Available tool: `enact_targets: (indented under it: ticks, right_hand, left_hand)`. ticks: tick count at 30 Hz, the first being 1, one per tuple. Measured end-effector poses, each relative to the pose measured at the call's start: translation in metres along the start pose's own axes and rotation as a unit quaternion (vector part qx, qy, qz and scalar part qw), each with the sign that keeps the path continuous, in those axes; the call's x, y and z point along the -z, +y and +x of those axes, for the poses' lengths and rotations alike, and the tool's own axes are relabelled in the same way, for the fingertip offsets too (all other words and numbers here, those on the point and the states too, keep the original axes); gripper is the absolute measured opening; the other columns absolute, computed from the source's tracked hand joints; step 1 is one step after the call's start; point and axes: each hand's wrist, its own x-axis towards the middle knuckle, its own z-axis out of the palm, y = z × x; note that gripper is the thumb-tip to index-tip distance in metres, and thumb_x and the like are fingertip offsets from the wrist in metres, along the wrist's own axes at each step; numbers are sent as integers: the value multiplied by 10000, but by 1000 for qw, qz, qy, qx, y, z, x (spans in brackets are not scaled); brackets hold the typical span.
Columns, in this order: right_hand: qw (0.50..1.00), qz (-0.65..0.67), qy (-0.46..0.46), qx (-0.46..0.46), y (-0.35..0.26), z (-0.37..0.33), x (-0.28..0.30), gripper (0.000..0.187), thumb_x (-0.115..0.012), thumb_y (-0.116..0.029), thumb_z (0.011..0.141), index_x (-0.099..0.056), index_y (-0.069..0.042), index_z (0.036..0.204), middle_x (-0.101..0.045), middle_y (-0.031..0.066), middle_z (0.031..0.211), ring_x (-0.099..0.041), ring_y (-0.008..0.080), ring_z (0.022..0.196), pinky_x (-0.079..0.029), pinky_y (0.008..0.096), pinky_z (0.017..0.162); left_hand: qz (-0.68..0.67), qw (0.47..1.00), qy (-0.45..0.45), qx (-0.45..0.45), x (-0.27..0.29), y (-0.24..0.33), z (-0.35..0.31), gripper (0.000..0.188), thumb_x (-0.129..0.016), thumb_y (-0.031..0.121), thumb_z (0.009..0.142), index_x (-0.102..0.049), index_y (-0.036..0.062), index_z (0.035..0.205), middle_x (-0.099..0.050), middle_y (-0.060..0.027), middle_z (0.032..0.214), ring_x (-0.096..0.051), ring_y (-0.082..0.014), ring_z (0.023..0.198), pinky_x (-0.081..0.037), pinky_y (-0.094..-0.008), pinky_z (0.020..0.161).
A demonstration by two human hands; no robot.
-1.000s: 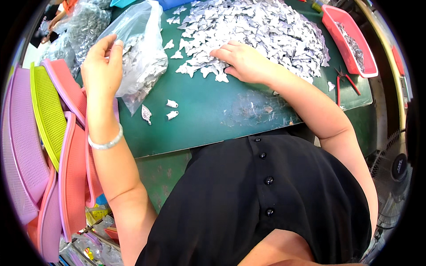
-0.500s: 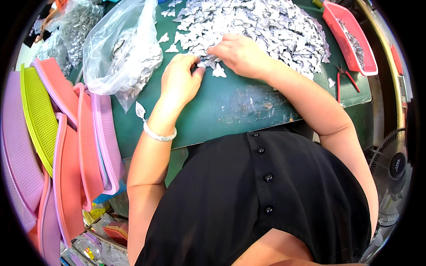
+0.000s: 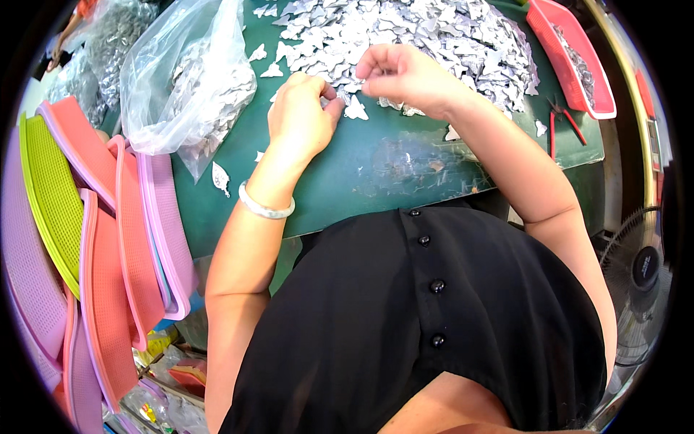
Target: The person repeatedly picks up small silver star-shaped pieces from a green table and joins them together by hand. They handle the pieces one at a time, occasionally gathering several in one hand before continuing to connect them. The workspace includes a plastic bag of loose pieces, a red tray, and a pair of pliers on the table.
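Looks like a big heap of silvery pieces (image 3: 470,43) at top center, right beside the curled left hand (image 3: 300,116) and partly behind the loosely curled right hand (image 3: 408,81), but honestly can't tell about anything pinched in either.

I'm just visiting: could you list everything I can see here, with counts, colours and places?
Piled pieces: too many to count, silver-grey, upper middle
Table: one, green, centre
Leaf-shaped piece: one, silvery, table's left side
Clear bag: one, see-through, holding silvery pieces, left of pile
Grey-filled bags: several, upper left
Basket: one, pink, upper right
Pliers: one, red-handled, table's right side
Plastic trays: several, purple, pink, lime, left
Fan: one, dark, lower right
Wrapped clutter: uncountable, mixed colours, lower left
Shirt: one, black, lower middle
Bracelet: one, pale, left wrist
Hands: two, bare; left and right, by the pile
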Motion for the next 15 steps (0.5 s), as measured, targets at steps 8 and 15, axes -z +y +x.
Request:
enact_targets:
  ticks: [8,15]
  right_hand:
    - [859,-470,32,203,11,-8,-20,242,-652,-184,698,-588,-38,881,-551,99,778,-561,290,728,-450,373,657]
    - [920,-332,76,195,26,-4,-11,153,-584,-163,780,-592,-19,831,-529,39,677,-538,201,617,-430,317,566]
  left_hand:
    - [31,997,-4,-75,0,-3,0,176,-685,130,675,-603,61,815,-538,-72,795,-539,-241,781,-433,-341,671]
    - [73,986,42,-142,-5,-8,-1,127,-654,119,698,-598,60,796,-530,-76,786,-527,-260,802,-428,-358,685]
